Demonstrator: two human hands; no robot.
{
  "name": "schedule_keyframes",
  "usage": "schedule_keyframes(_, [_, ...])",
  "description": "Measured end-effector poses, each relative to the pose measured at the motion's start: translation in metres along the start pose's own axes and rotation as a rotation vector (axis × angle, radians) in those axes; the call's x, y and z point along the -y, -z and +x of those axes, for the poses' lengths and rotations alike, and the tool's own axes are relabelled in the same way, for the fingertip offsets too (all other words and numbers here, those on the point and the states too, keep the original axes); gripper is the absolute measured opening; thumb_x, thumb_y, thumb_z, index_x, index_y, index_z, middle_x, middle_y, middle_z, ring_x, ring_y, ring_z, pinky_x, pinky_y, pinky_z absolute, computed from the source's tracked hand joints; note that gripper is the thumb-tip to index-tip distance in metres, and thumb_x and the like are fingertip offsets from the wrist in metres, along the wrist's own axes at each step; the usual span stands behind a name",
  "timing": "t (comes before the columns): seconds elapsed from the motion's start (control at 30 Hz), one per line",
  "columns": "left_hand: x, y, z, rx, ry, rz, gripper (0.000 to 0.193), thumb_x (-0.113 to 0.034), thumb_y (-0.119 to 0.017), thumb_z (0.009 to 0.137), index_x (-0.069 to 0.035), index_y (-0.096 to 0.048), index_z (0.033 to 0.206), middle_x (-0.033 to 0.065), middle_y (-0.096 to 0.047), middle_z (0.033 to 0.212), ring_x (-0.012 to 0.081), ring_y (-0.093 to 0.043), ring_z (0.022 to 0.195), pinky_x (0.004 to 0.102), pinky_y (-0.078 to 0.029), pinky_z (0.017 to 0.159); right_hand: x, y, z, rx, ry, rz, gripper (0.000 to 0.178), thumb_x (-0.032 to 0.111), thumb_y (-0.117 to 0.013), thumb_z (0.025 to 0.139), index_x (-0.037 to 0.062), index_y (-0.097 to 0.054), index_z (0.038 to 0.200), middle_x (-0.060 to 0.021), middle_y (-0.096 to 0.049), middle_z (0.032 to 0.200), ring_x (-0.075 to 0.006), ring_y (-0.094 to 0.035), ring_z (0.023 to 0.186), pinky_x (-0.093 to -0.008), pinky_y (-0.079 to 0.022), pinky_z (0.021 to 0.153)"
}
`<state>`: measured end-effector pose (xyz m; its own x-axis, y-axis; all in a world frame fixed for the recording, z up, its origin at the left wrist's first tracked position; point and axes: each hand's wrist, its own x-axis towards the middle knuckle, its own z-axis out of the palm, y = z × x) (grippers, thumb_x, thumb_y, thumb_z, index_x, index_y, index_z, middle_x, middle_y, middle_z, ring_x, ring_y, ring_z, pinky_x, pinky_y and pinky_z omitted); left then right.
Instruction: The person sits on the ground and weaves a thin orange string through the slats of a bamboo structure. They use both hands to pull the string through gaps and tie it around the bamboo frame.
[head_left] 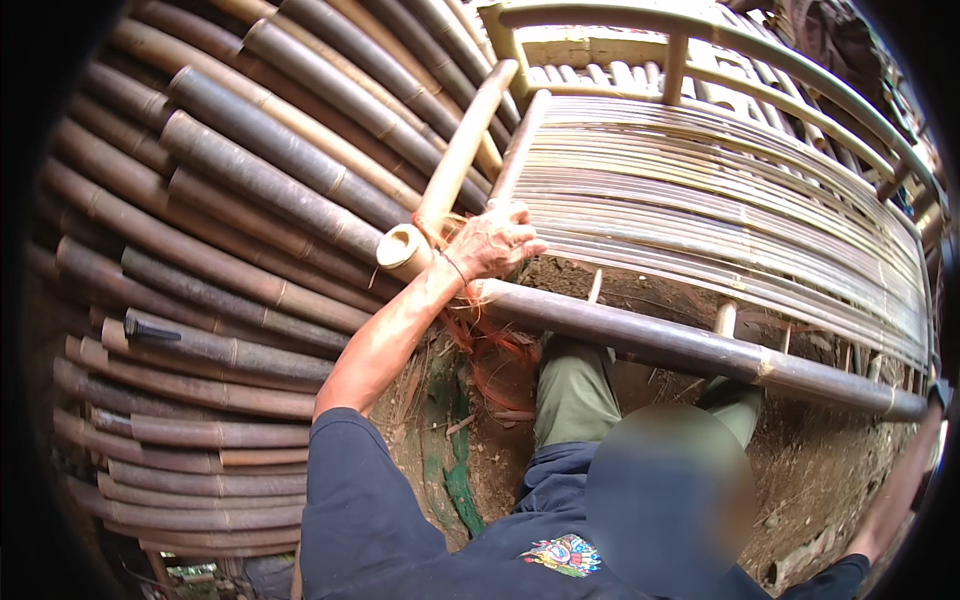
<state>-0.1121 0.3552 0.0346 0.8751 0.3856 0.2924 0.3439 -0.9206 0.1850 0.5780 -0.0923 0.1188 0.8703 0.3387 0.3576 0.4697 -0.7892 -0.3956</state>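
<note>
My left hand (495,242) rests at the near left corner of a bamboo frame, with fingers curled and pressed together over the end of a thin bamboo strip (640,262). Many such pale strips lie side by side across the frame. Beneath the hand runs a thick dark bamboo pole (650,325), the frame's front rail. Orange-red fibre ties (428,232) wrap the corner joint beside my wrist, near a cut hollow bamboo end (402,246). My right hand (938,388) reaches to the frame's far right end; its fingers are lost in the dark rim.
Long dark bamboo poles (270,205) lie stacked along the left. A curved bamboo rail (740,35) rises at the back. Under the frame is bare earth (800,460), with loose red fibre (505,370) and green netting (460,490) on the ground near my legs.
</note>
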Motion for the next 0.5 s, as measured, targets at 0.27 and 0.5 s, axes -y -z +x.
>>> schedule_keyframes(0.27, [-0.067,0.018,0.027,0.146,-0.020,0.029,0.028,-0.034,-0.067,0.092,-0.007,-0.073,0.086,0.0101,-0.058,0.094,0.0277,-0.060,0.089,0.0416,-0.050,0.079,0.357,-0.067,-0.270,0.848,0.658,0.658,0.095,0.017,-0.078,0.080,0.0056,-0.022,0.156,-0.0209,-0.023,0.161,-0.0309,-0.037,0.141,-0.0404,-0.037,0.112])
schedule_keyframes(0.5, [-0.038,0.044,0.005,0.011,0.005,0.060,0.057,-0.044,-0.077,0.083,-0.012,-0.058,0.126,0.0123,-0.061,0.108,0.0298,-0.064,0.095,0.0407,-0.052,0.084,0.404,-0.115,-0.325,1.434,0.411,0.937,0.031,0.021,-0.068,0.090,0.0035,-0.065,0.115,-0.0105,-0.060,0.101,-0.0158,-0.063,0.082,-0.0352,-0.060,0.068])
